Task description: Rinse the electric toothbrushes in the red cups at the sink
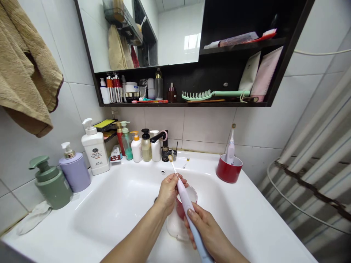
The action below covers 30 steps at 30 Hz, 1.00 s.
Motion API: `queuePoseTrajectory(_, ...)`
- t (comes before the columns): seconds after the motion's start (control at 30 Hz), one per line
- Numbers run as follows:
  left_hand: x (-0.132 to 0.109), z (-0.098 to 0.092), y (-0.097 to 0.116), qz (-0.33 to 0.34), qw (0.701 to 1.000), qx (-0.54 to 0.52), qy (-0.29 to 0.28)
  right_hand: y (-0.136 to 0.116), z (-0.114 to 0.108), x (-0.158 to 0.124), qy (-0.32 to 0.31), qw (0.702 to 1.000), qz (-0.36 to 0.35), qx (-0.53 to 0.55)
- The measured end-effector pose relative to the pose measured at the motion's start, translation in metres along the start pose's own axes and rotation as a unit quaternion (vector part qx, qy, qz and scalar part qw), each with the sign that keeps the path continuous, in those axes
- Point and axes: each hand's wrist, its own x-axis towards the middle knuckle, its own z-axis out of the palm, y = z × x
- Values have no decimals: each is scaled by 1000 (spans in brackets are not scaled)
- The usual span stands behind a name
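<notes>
An electric toothbrush (184,194), pink fading to blue, slants over the sink with its brown-bristled head pointing at the faucet. Around the top of the handle, near the neck, the fingers of my left hand (168,190) are closed. Lower down, my right hand (204,223) grips the blue part of the handle. Beneath the toothbrush a red cup (180,209) with a white inside sits in the basin, partly hidden by my hands. A clear, pale container (175,227) lies beside it. Another small brush head (187,160) rests on the sink ledge right of the faucet.
A black faucet (164,146) stands at the back of the white sink (109,204). Several pump bottles (95,151) line the left and back rim. On the right rim, a second red cup (229,171) holds another electric toothbrush (231,149). A dark mirror cabinet (175,105) overhangs the sink.
</notes>
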Motion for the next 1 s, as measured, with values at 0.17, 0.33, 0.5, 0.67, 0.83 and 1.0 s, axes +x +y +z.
queuePoseTrajectory(0.17,2,-1,2,2,1000,-8,14,-3,2,-2,-4,999,15,51)
queuePoseTrajectory(0.33,2,-2,5,-4,1000,-26,4,-6,6,-5,-16,990,50,132)
queuePoseTrajectory(0.5,0,-1,7,0,1000,-27,8,-5,3,-5,-42,990,46,127)
queuePoseTrajectory(0.67,0,-1,6,29,1000,8,3,-7,3,-6,-51,982,83,161)
queuePoseTrajectory(0.83,0,-2,3,43,999,30,4,-6,6,-6,-19,993,61,103)
queuePoseTrajectory(1.0,0,-1,3,42,999,30,3,-4,6,-4,-18,997,29,72)
